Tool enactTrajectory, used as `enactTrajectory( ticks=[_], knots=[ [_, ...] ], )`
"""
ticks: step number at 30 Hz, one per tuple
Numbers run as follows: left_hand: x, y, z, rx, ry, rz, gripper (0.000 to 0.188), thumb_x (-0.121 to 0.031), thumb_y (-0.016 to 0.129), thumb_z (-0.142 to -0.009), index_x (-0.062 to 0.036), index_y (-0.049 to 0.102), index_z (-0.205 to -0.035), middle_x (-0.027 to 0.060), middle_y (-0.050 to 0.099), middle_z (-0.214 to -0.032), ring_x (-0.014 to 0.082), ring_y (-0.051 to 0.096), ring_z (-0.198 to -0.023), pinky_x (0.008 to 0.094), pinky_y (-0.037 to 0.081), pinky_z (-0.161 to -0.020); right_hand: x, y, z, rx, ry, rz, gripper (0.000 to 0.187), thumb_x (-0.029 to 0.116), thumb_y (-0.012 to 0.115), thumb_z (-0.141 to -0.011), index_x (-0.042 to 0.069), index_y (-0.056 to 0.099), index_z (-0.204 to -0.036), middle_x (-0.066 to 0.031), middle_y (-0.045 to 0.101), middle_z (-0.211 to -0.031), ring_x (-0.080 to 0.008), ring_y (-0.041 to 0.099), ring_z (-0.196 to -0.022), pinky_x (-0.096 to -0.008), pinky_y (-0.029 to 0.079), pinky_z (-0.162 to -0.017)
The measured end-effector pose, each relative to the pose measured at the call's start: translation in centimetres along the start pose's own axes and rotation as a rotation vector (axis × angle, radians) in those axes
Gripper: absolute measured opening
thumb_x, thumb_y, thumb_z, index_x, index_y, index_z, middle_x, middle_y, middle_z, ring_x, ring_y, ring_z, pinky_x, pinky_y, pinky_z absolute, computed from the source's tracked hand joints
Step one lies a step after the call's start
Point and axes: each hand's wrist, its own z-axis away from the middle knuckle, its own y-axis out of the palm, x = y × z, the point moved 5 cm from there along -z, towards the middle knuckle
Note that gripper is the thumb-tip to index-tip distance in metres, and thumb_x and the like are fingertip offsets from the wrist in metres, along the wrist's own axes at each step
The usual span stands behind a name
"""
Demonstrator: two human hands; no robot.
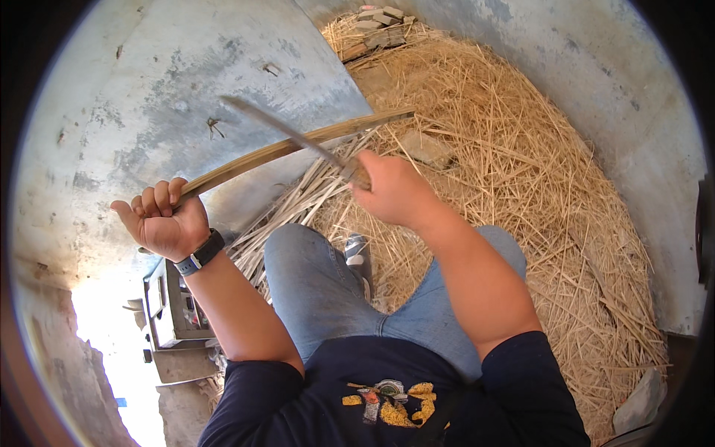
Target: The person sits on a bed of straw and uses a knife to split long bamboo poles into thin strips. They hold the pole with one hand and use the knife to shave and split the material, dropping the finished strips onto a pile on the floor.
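My left hand (167, 223), with a dark watch on the wrist, is closed round the lower end of a long split bamboo strip (257, 159). The strip slants up to the right and bends slightly. In my right hand (391, 190) is a long-bladed knife (279, 125), gripped by its wooden handle. Its blade points up and to the left and crosses the strip in view. Whether the blade touches the strip, I cannot tell. Both hands are raised in front of my knees, above the floor.
Straw-like bamboo shavings (506, 141) cover the floor. A bundle of thin pale strips (298, 197) lies beyond my left knee. A flat stone (426, 149) sits among the shavings, with bricks (380, 26) farther back. Worn blue-grey walls (171, 97) rise around; a small cabinet (167, 309) stands at left.
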Motion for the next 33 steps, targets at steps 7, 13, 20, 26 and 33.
enactTrajectory(
  ticks=[7,13,20,26,33],
  knots=[
    [-4.3,-3.5,-2.2,0.001,0.023,0.105,0.051,-0.051,0.059,-0.101,-0.0176,0.039,-0.068,-0.0052,0.031,-0.056,0.0126,0.031,-0.052,0.0318,0.035,-0.059,-4.9,1.0,-2.5,-0.194,0.188,-0.185,0.032,0.021,0.069,-0.088,0.002,0.062,-0.113,-0.0211,0.072,-0.09,-0.0365,0.071,-0.086,-0.0455,0.055,-0.078],
    [-4.6,-4.0,-1.2,-0.069,0.07,0.019,0.05,-0.051,0.058,-0.102,-0.0163,0.041,-0.071,-0.0043,0.031,-0.056,0.012,0.03,-0.052,0.0316,0.035,-0.058,0.1,3.0,-1.5,0.047,0.026,0.004,0.034,0.022,0.068,-0.089,0.001,0.059,-0.114,-0.0212,0.072,-0.091,-0.0367,0.072,-0.089,-0.0482,0.056,-0.081],
    [-9.6,-4.9,-1.6,-0.176,0.236,-0.072,0.051,-0.052,0.051,-0.104,-0.0164,0.037,-0.07,-0.0033,0.03,-0.056,0.014,0.031,-0.052,0.0331,0.036,-0.061,-6.6,1.6,-2.8,-0.123,0.275,0.104,0.043,0.021,0.067,-0.087,0.0,0.061,-0.124,-0.0236,0.072,-0.108,-0.0394,0.07,-0.102,-0.0485,0.054,-0.091],
    [-19.2,-6.9,-2.0,0.057,0.305,-0.263,0.06,-0.058,0.071,-0.09,-0.0203,0.034,-0.062,-0.0068,0.024,-0.055,0.0124,0.026,-0.054,0.0321,0.031,-0.061,-14.5,2.1,-2.8,-0.343,0.638,-0.282,0.033,0.021,0.072,-0.09,-0.001,0.063,-0.112,-0.0091,0.063,-0.08,-0.0211,0.062,-0.066,-0.0354,0.05,-0.06],
    [-16.9,-16.1,1.4,-0.019,0.039,-0.753,0.046,-0.044,0.055,-0.107,-0.015,0.045,-0.073,-0.0046,0.033,-0.061,0.0111,0.031,-0.058,0.0307,0.031,-0.059,-10.2,1.1,-2.1,-0.335,0.593,-0.407,0.021,0.018,0.072,-0.093,0.006,0.054,-0.095,-0.001,0.054,-0.07,-0.0117,0.051,-0.054,-0.03,0.042,-0.048]
  ],
)
